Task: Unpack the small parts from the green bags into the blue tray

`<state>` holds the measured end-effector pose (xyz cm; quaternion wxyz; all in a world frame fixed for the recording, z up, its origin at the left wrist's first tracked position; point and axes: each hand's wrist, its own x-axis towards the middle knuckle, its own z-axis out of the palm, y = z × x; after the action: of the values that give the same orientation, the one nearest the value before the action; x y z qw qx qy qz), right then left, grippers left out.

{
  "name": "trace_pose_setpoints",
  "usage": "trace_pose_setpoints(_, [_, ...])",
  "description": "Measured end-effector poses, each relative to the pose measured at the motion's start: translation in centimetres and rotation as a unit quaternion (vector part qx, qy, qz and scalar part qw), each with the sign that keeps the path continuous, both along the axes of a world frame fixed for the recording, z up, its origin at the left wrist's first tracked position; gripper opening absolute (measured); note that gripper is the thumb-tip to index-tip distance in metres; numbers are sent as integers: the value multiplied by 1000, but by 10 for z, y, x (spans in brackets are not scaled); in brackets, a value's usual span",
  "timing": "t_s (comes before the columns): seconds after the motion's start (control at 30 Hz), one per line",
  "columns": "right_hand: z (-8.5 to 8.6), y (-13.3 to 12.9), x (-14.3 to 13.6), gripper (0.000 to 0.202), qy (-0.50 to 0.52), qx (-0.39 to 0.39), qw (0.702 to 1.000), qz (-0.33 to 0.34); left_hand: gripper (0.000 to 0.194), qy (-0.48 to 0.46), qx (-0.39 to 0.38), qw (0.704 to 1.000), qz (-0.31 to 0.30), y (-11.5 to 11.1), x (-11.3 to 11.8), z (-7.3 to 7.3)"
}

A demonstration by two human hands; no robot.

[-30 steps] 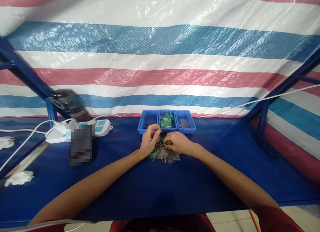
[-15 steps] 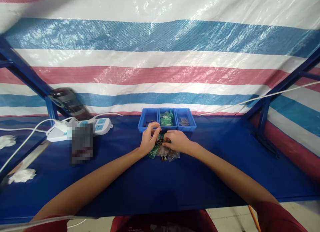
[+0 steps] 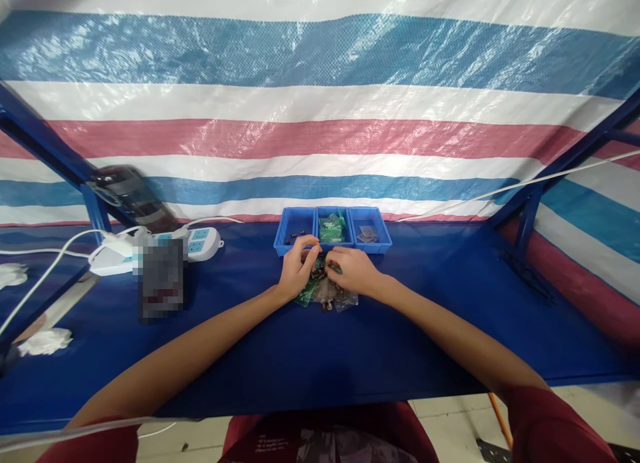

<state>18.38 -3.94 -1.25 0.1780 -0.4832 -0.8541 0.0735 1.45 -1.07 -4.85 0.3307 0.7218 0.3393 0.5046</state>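
My left hand (image 3: 299,268) is at the left of a small pile on the table, thumb and forefinger drawn together at the tips. Whatever is between them is too small to make out. From the right, my right hand (image 3: 356,271) reaches over the same pile with its fingers curled in, and their grip is hidden. The pile has small dark and metallic pieces (image 3: 318,274), a green plastic bag (image 3: 306,294) and a clear plastic bag (image 3: 346,299). Just beyond my hands stand three joined blue bins (image 3: 333,248).
The left bin holds a few dark pieces (image 3: 294,240), the middle one green packets (image 3: 332,228), the right one small clear bags (image 3: 368,234). A power strip (image 3: 207,244), a blurred dark object (image 3: 162,280), a bottle (image 3: 134,196) and crumpled white tissue (image 3: 46,342) lie left.
The whole view has shifted slightly, with the scene sitting higher in the picture. My right fingers have drawn up a little from the pile. My left hand stays nearly in place.
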Motion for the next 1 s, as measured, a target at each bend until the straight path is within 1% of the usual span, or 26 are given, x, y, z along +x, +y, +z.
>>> trace_pose_setpoints(0.07, [4, 2, 3, 11, 87, 12, 996, -17, 21, 0, -1, 1000, -1, 0, 1, 0])
trace_pose_setpoints(0.13, [7, 4, 5, 11, 173, -13, 985, -20, 22, 0, -3, 1000, -2, 0, 1, -1])
trace_pose_setpoints(0.2, [9, 4, 5, 10, 271, -80, 959, -19, 21, -2, -5, 1000, -2, 1, 1, -1])
trace_pose_setpoints(0.23, [10, 4, 5, 9, 324, -123, 938, -18, 21, 0, -5, 1000, -1, 0, 1, -1])
trace_pose_setpoints(0.27, [11, 5, 6, 10, 378, -166, 911, -16, 21, 3, -4, 1000, 0, 0, 0, -1])
trace_pose_setpoints(0.33, [15, 7, 9, 14, 482, -237, 843, -20, 21, 10, 1, 1000, 0, 0, 0, 0])
trace_pose_setpoints(0.43, [18, 13, 15, 20, 608, -297, 735, -46, 19, 10, 5, 1000, -2, -1, 0, 1])
trace_pose_setpoints(0.53, [17, 19, 17, 22, 667, -382, 635, -77, 19, 8, 6, 1000, 2, -1, 0, 1])
trace_pose_setpoints(0.57, [16, 20, 17, 22, 673, -410, 610, -82, 18, 9, 7, 1000, 3, -1, 0, 1])
trace_pose_setpoints(0.6, [15, 20, 17, 22, 677, -429, 592, -82, 18, 11, 8, 1000, 3, -1, 0, 1])
trace_pose_setpoints(0.63, [14, 20, 16, 21, 681, -438, 582, -78, 18, 12, 8, 1000, 2, -1, 0, 1])
trace_pose_setpoints(0.67, [14, 20, 16, 21, 685, -435, 579, -70, 18, 12, 8, 1000, 1, -1, 0, 1])
trace_pose_setpoints(0.77, [13, 18, 14, 20, 698, -415, 581, -56, 18, 10, 9, 1000, 0, -2, 0, 1])
trace_pose_setpoints(0.87, [11, 16, 11, 16, 698, -446, 556, -66, 18, 15, 9, 1000, 2, -2, 0, 2])
trace_pose_setpoints(0.93, [8, 15, 8, 15, 696, -464, 545, -58, 18, 20, 10, 1000, 2, -3, 0, 2])
trace_pose_setpoints(1.0, [7, 14, 5, 16, 702, -453, 547, -47, 18, 20, 12, 1000, 2, -3, 0, 3])
